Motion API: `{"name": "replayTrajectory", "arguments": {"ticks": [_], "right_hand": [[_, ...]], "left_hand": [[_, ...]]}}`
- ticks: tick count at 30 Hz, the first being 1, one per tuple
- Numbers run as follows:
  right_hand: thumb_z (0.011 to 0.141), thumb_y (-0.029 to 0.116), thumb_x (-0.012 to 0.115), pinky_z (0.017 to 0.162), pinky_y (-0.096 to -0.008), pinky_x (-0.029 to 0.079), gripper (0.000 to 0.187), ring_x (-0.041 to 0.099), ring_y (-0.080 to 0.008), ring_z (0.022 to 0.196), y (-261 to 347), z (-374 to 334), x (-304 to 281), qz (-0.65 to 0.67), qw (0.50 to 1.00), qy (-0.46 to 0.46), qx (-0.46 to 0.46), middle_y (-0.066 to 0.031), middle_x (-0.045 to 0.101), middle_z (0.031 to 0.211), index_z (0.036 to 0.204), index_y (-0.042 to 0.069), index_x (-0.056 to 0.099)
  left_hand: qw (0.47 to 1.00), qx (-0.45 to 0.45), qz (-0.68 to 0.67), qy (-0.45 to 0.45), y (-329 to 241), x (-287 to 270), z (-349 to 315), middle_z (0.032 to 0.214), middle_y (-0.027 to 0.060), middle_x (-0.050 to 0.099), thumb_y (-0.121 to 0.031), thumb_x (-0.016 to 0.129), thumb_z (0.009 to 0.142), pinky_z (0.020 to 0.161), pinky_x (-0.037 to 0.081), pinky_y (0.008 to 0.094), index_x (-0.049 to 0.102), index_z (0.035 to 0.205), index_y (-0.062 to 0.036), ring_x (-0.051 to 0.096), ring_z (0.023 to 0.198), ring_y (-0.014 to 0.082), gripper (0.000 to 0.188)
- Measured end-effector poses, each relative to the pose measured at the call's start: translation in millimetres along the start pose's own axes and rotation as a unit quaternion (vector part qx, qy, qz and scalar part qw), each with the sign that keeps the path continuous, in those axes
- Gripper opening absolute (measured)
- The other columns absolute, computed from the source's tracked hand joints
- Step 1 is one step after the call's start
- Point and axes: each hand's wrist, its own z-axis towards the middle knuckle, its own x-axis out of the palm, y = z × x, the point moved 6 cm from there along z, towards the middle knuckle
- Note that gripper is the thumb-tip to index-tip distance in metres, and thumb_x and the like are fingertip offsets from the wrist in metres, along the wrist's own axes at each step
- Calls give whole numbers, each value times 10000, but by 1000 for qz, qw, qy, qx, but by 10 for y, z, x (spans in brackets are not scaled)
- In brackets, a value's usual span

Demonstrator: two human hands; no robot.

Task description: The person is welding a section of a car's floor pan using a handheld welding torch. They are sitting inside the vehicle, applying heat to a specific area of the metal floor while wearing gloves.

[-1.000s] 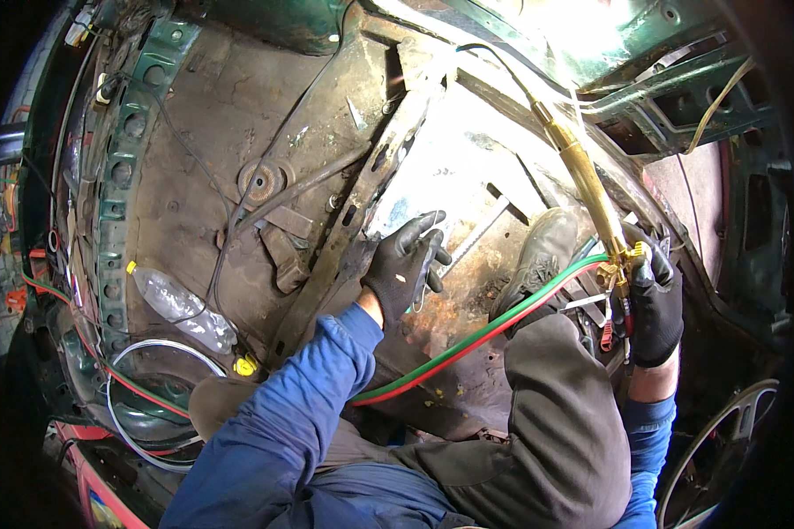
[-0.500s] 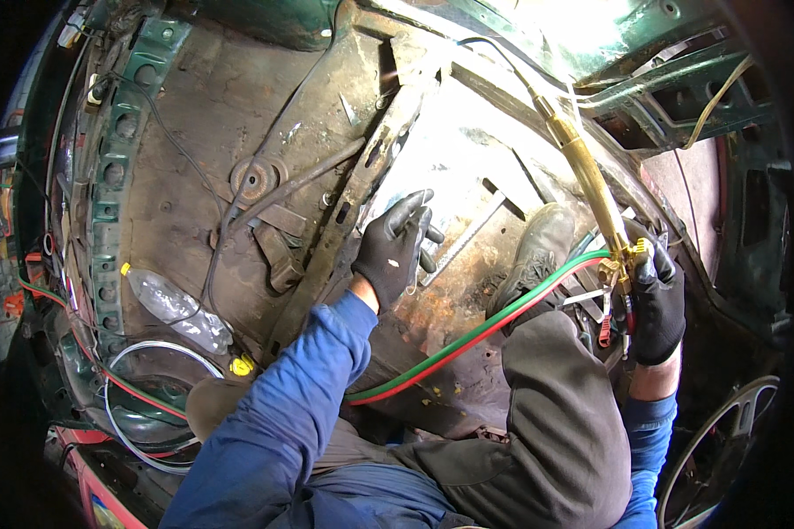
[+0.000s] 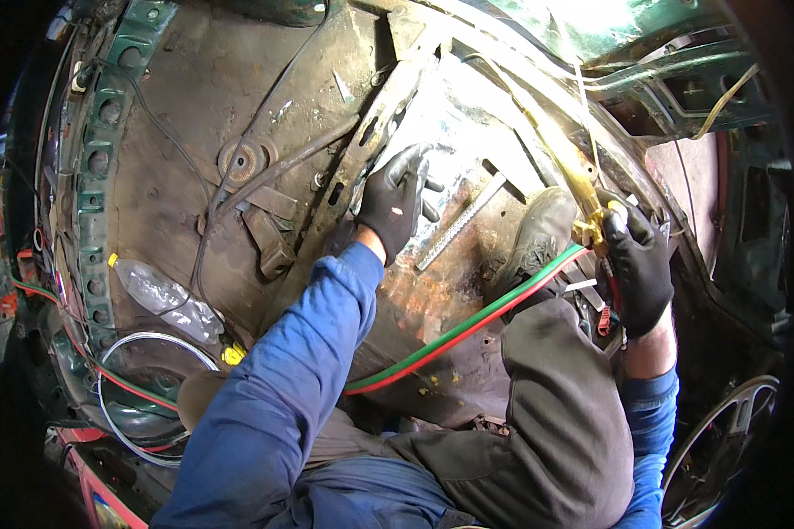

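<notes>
My right hand (image 3: 641,269), in a black glove, is closed around the valve end of a brass gas torch (image 3: 551,145), with its thumb and fingers at a valve knob. The torch points up and away, its thin bent tip lying over the brightly lit metal. A green and a red hose (image 3: 468,328) run from its rear across my leg. My left hand (image 3: 393,207), also gloved, hovers over the bright floor panel beside a slotted metal rail (image 3: 362,141). Its fingers are bent but apart, and I see nothing in them. Near it lies a hammer-like tool (image 3: 461,222) with a silvery handle.
I sit inside a stripped vehicle body with a rusty floor (image 3: 194,79). To the left lie a clear plastic bottle (image 3: 168,298), a metal disc (image 3: 243,162), black cables and a coiled pale hose (image 3: 106,388). By my right leg are hand tools (image 3: 602,319); a steering wheel (image 3: 723,432) is at lower right.
My right hand has shifted slightly left and up with the torch, turning the valve end. The left hand has moved a little right, its fingers still bent. The whole view has shifted slightly.
</notes>
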Motion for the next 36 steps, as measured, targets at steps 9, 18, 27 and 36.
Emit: {"name": "replayTrajectory", "arguments": {"ticks": [9, 18, 27, 36], "right_hand": [[1073, 461, 630, 541, -270, 385, 458, 486, -48, 585, -24, 239, 174, -74, 997, 9, -26, 32, 581, 688, 995, 20, 723], [1069, 439, 651, 539, -259, 388, 426, 487, -46, 579, 50, 226, 267, -64, 998, 17, -14, 41, 595, 720, 1037, 21, 727], [1074, 433, 646, 532, -267, 395, 437, 498, -53, 577, -69, 261, 214, -77, 997, 3, 3, 38, 595, 720, 1039, 5, 728], [1095, 367, 625, 671, -262, 494, 412, 601, -72, 732, -3, 232, 264, -33, 999, 18, 30, -18, 715, 862, 1145, -28, 729]], "left_hand": [[998, -49, -35, 34, 3, 23, 274, 1051, 124, 759, -355, 448, 1141, 448, 406, 215, 543, 1501, -141, 684, 606, 121, 429], [996, -42, -63, 41, -70, 59, 315, 1063, 164, 752, -355, 451, 1134, 442, 430, 212, 529, 1497, -94, 691, 620, 138, 454], [990, -65, -121, 24, -1, 41, 255, 1043, 114, 727, -398, 503, 1109, 428, 401, 210, 548, 1469, -96, 672, 628, 119, 473], [990, -65, -126, 17, -9, 35, 264, 1044, 96, 715, -408, 506, 1106, 449, 393, 208, 581, 1436, -120, 671, 647, 111, 445]]}}
